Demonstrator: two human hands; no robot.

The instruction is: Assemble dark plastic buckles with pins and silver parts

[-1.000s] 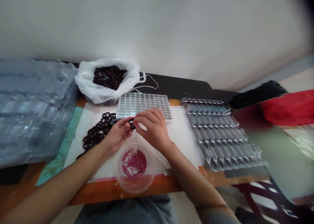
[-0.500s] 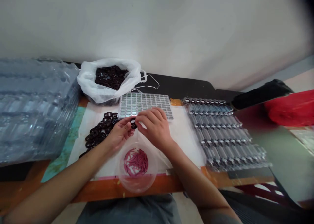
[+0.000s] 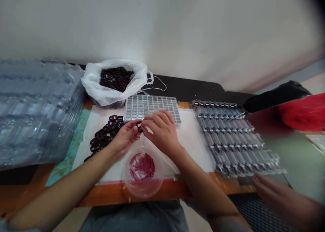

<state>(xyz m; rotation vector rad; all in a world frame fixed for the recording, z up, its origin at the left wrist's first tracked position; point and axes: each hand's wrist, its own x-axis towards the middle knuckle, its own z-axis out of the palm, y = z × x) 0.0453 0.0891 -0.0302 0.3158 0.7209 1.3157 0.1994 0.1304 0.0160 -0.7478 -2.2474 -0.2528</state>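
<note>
My left hand [image 3: 126,136] pinches a small dark ring-like part [image 3: 139,126] between thumb and fingers. On the same part, from the right, are the fingertips of my right hand [image 3: 162,130], closed together. Behind the hands lies a clear gridded tray [image 3: 152,106] with small pieces in its cells. A pile of dark parts [image 3: 103,137] is left of my left hand, on white paper [image 3: 194,140]. Below the hands, a clear round tub [image 3: 144,188] holds many thin pink sticks [image 3: 142,167].
A white plastic bag [image 3: 95,89] of dark parts stands behind the pile. Plastic-wrapped clear trays [image 3: 38,113] fill the left. Rows of clear cases [image 3: 233,133] lie right. Another person's hand [image 3: 281,198] is at lower right, near a red bag [image 3: 304,112].
Another person's hand has appeared at the lower right, by the clear cases. The view has shifted slightly. Both my hands stay together at the dark part.
</note>
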